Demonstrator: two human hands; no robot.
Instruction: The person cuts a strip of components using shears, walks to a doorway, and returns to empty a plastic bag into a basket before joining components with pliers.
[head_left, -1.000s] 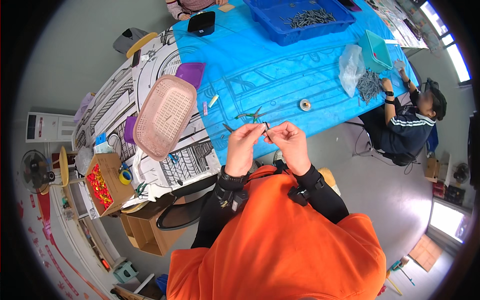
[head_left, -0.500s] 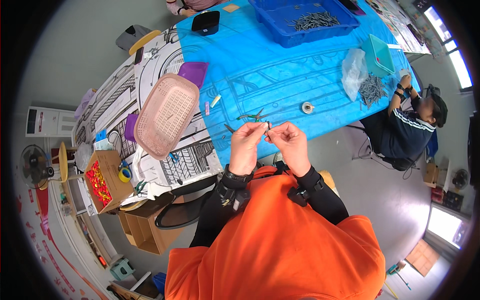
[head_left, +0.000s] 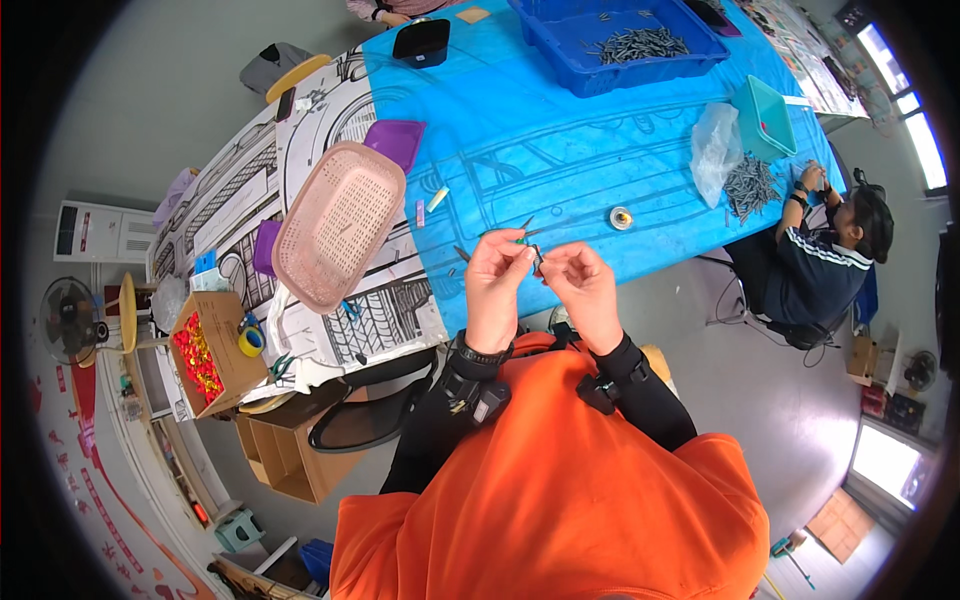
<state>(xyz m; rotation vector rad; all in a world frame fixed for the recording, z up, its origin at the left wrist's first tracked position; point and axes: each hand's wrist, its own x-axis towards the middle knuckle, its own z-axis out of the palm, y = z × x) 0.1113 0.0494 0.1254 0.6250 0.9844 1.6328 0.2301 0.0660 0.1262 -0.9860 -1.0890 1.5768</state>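
Pinching a small dark piece point(head_left: 537, 261) between fingertips point(head_left: 523, 261), left hand point(head_left: 494, 288) and right hand point(head_left: 586, 290) may drop it beneath them if grip slackens.

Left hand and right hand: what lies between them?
A small dark piece, pinched between the left hand and the right hand, shows in the head view; its kind is unclear.

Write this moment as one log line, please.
left grip: pinching small dark piece; right grip: pinching same piece; blue bin: holding gray pieces
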